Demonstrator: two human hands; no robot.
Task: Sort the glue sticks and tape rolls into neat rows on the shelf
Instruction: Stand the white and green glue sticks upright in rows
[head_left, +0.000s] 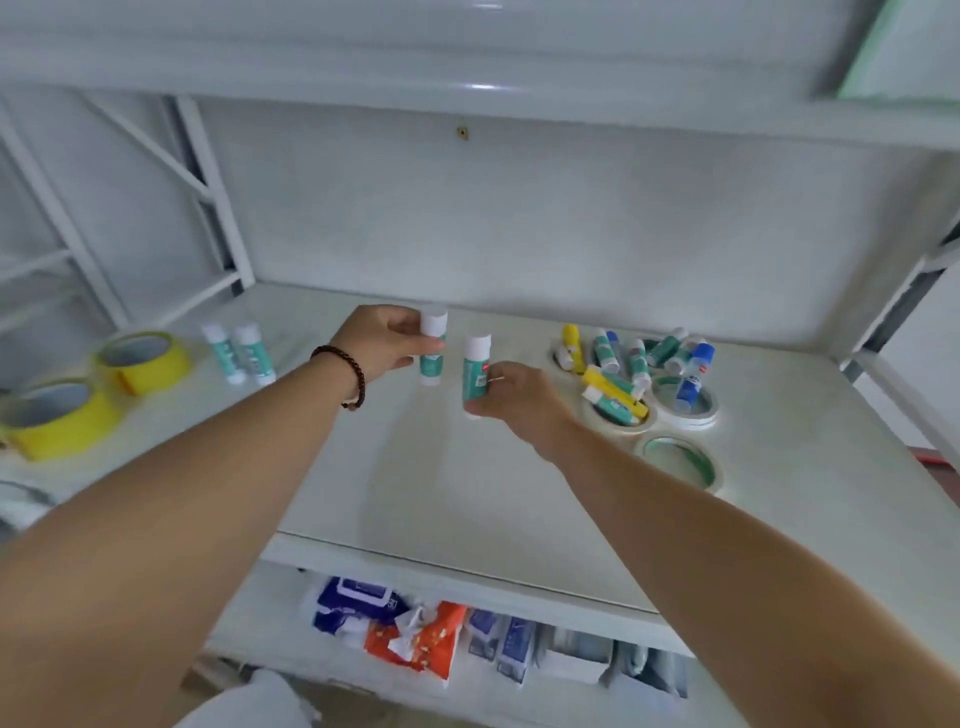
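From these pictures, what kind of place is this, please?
Probably a storeroom or a shop's stock shelf. A white metal shelf carries tape rolls and a heap of glue sticks, packaged goods lie on the level below, and each hand holds a glue stick.

Each hand grips a white-capped, teal-labelled plastic glue stick: left (432, 347), right (475, 375). Left of the hands stand two glossy yellow tape rolls (141, 360); right lies a teal, yellow and blue stick pile (631, 369).
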